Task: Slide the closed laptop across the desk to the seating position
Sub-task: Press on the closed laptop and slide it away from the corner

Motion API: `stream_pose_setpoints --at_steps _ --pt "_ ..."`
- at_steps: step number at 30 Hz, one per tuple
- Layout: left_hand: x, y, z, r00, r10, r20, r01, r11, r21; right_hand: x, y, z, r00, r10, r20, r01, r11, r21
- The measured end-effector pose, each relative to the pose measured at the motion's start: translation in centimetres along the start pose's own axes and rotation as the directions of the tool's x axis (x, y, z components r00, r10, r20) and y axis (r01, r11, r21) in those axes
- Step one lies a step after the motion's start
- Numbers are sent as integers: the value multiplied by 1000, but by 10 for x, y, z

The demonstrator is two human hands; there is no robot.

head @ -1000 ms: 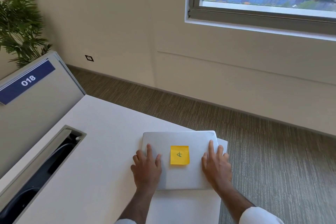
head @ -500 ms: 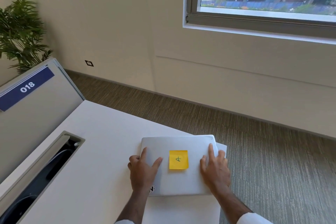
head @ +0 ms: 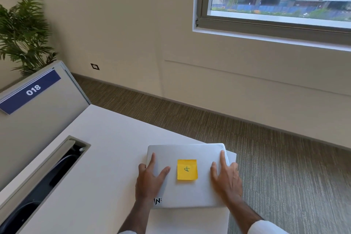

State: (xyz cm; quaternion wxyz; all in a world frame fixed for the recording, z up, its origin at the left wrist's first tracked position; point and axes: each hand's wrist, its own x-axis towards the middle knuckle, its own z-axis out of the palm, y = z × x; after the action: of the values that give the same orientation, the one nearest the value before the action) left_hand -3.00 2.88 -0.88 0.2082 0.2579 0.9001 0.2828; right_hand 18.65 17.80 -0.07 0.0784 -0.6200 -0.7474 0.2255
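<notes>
A closed silver laptop (head: pixel 190 151) lies near the right edge of the white desk (head: pixel 106 144), its far right corner close to the desk's corner. A yellow sticky note (head: pixel 187 169) sits in the middle of its lid. My left hand (head: pixel 150 182) is on the laptop's left side, fingers along the left edge and thumb spread on the lid. My right hand (head: pixel 226 180) lies flat on the right side of the lid, index finger reaching toward the far right corner. A black-lettered sticker (head: pixel 157 201) shows at the near left corner.
A long open cable slot (head: pixel 57 173) with dark cables runs along the desk's left side. Behind it stands a grey partition (head: pixel 38 119) labelled 018, with a potted plant (head: pixel 22 34) beyond. Carpeted floor (head: pixel 284 157) drops off right of the desk edge.
My left hand has shifted left to the laptop's left edge, with the thumb spread out. This uncovered the corner sticker. The laptop has turned slightly, and my view has tilted up.
</notes>
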Motion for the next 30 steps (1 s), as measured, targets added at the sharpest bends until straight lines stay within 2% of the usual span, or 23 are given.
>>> stream_pose_setpoints --at_steps 5,12,30 --pt "-8 5 -10 998 55 -30 -53 996 72 -7 -1 -6 1000 -5 13 4 1000 23" --pt "-22 6 -27 986 136 -93 -102 947 305 -23 -15 -12 1000 -19 23 18 999 42" --pt "-81 -52 -84 981 44 -189 7 966 257 -92 -60 -5 987 -142 71 140 990 30"
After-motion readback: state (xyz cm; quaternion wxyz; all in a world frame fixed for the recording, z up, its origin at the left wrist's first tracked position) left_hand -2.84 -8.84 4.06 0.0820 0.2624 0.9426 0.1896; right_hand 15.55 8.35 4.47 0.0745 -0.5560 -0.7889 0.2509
